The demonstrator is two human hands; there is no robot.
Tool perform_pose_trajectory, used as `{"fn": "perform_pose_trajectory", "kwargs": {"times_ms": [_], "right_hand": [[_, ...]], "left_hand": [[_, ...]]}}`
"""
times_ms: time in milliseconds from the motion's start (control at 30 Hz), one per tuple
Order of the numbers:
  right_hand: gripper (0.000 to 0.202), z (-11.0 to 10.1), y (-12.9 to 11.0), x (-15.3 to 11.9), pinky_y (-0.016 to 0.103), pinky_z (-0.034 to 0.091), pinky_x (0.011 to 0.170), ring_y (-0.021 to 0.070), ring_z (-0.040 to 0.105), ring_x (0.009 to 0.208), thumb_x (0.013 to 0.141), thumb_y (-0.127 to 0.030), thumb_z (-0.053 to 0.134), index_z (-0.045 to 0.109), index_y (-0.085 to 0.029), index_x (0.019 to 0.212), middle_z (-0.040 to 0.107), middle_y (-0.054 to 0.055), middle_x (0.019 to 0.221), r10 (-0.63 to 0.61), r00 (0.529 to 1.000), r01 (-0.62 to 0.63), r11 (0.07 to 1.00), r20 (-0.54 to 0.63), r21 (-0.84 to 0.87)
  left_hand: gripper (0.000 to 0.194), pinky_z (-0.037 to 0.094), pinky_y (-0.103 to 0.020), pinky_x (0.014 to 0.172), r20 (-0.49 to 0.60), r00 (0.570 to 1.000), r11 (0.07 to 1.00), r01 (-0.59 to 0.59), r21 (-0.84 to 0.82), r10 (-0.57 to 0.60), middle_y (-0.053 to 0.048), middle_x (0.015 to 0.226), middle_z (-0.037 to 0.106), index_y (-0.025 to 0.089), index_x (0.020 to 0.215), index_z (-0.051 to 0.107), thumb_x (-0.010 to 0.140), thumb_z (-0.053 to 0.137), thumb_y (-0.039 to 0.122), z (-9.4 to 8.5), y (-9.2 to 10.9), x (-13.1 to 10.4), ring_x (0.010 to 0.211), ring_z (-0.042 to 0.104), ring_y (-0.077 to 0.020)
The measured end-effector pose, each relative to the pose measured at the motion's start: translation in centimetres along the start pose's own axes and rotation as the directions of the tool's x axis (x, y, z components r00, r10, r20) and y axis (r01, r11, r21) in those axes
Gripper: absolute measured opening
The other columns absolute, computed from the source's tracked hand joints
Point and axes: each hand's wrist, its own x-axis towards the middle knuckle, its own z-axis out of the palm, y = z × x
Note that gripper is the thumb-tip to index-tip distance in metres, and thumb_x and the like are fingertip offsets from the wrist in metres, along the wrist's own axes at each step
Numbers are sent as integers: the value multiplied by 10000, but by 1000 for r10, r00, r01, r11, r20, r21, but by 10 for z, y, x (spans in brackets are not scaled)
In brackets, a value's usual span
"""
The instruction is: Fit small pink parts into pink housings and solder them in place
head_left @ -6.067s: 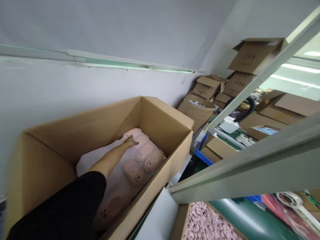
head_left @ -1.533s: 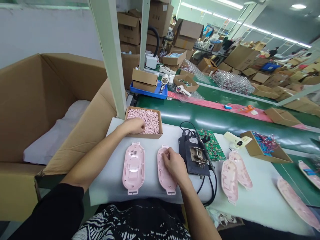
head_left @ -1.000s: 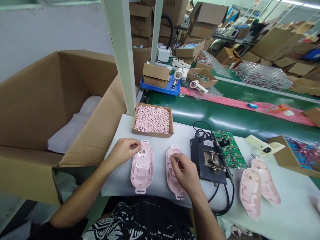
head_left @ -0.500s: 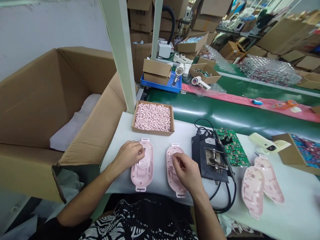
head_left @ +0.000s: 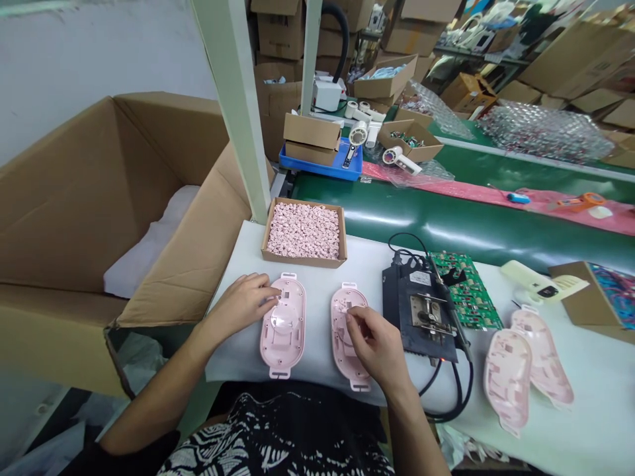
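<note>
Two pink oval plastic shells lie side by side on the white table. My left hand (head_left: 247,305) reaches over the upper left edge of the left shell (head_left: 284,337), fingers a little apart and nothing visible in them. Over the right shell (head_left: 342,344), my right hand (head_left: 374,337) has thumb and index finger close together at its upper part; whatever lies between those fingertips is too small to make out. Beyond the shells stands a cardboard box (head_left: 303,231) full of small pink pieces.
Right of the shells sits a black device (head_left: 421,314) with cables, then green circuit boards (head_left: 469,291). Two more pink shells (head_left: 508,377) lie farther right. A large carton (head_left: 169,264) stands at the left; a green conveyor (head_left: 421,215) runs behind.
My left hand has loosened its closed fingers and drawn slightly left off the left shell. My right hand stays over the right shell, shifted only slightly. The view has turned a little.
</note>
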Motion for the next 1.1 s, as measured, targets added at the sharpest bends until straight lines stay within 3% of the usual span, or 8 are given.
{"fn": "perform_pose_trajectory", "kwargs": {"times_ms": [200,367,767,900,1000,1100], "right_hand": [[160,-1,0,-1,263,441,656,139,580,652,991,-312,524,646,-212,969,655,2,766,-13,1000,13,1000,-10,1],[162,-1,0,-3,264,439,648,139,581,647,993,-316,526,648,-212,973,662,4,776,-11,1000,11,1000,-5,-2],[155,-7,-1,-4,265,435,630,136,561,629,995,-315,527,638,-215,954,636,-1,750,-17,999,16,1000,-28,-16],[126,-13,-4,-3,269,460,649,137,562,634,995,-290,532,635,-221,974,636,-1,758,-51,997,50,998,-49,-30],[134,-19,-3,2,302,519,771,174,639,818,995,-264,523,640,-223,1045,687,47,919,-95,993,90,993,-72,-71],[242,-24,1,10,403,524,974,240,620,1121,993,-251,504,617,-218,1205,663,109,1209,-124,990,112,980,-67,-167]], "left_hand": [[205,439,-324,836,34,997,996,-64,-69,67,-38,925,599,228,1019,748,996,545,233,-7,-2,7,910,580,-193],[188,414,-323,801,43,998,999,-50,-5,51,-33,892,588,224,987,741,985,554,240,-18,2,20,860,564,-183],[186,334,-342,757,131,987,979,-113,171,91,-55,889,619,204,836,744,945,593,186,-21,7,37,874,551,-211],[178,370,-330,780,107,991,989,-98,115,86,-46,905,629,216,888,745,960,582,214,-21,6,40,893,572,-204],[216,421,-318,828,36,998,997,-52,-53,54,-40,948,632,205,969,714,1006,509,264,-18,2,36,928,594,-194],[255,451,-358,953,-4,997,981,79,-176,-81,-70,1122,626,173,1172,640,1000,511,311,-12,0,29,1072,597,-229]]}}
